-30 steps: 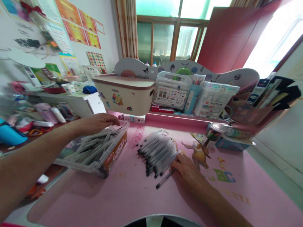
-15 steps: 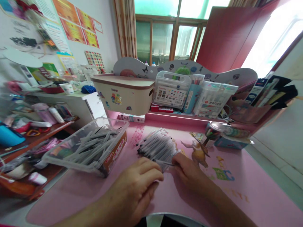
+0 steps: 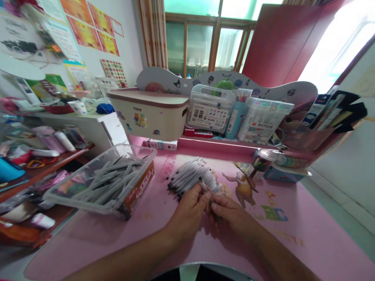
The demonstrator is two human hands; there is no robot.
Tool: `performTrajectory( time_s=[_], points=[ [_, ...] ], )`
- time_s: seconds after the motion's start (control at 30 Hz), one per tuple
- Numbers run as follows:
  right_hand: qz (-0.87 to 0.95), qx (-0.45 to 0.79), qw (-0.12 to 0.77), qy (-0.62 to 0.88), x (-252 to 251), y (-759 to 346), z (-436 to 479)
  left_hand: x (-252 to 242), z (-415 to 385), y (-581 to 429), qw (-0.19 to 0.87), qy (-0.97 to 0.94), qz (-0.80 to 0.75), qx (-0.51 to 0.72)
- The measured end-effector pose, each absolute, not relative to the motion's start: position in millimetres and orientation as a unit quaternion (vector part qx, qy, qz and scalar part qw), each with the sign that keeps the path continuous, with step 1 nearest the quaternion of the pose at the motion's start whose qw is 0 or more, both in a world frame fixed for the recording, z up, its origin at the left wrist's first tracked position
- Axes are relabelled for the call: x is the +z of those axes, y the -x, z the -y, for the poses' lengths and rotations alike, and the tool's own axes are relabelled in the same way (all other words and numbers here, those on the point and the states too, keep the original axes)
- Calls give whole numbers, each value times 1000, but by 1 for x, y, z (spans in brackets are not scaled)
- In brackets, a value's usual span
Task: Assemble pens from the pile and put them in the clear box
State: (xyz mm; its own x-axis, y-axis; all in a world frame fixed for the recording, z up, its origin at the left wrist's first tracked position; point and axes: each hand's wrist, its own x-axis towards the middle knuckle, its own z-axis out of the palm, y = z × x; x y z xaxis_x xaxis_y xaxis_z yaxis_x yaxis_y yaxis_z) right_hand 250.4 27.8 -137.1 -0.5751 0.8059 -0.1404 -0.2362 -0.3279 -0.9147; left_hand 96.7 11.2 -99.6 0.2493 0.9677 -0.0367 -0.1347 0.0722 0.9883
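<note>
My left hand [image 3: 190, 208] is closed around a slim pen [image 3: 202, 183] with a pale barrel and a dark end sticking up past the fingers. Pressed close against it, my right hand [image 3: 227, 209] has its fingers closed at the pen's lower part, which the fingers mostly hide. Just beyond both hands lies a pile of similar pens [image 3: 190, 175] with clear-white barrels and black ends, side by side on the pink desk [image 3: 152, 242]. To the left stands a clear plastic box [image 3: 84, 205] full of loose greyish pen parts.
A lidded cream bin [image 3: 149, 117], a clear marker case [image 3: 211, 111] and another marker box [image 3: 263, 121] line the desk's back shelf. At right are a jar [image 3: 263, 160], a blue box [image 3: 285, 174] and a pen holder [image 3: 310, 134]. A cluttered shelf [image 3: 64, 162] is at far left.
My right hand has drawn the pen away from the pile toward me. My left hand has moved right and turned, now meeting the right hand at the pen.
</note>
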Motion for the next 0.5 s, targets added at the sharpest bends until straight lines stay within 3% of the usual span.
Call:
performTrajectory(
  time_s=[0.1, 0.3, 0.5],
  points=[
    [441, 781, 329, 296, -141, -249, -27, -110, -11, -100, 637, -479, -401, 452],
    [395, 816, 288, 308, -129, -249, -24, -119, -16, -92, 502, -542, -458, 495],
    [410, 807, 304, 295, -125, -247, -23, -116, -15, -91, 551, -518, -433, 491]
  ],
)
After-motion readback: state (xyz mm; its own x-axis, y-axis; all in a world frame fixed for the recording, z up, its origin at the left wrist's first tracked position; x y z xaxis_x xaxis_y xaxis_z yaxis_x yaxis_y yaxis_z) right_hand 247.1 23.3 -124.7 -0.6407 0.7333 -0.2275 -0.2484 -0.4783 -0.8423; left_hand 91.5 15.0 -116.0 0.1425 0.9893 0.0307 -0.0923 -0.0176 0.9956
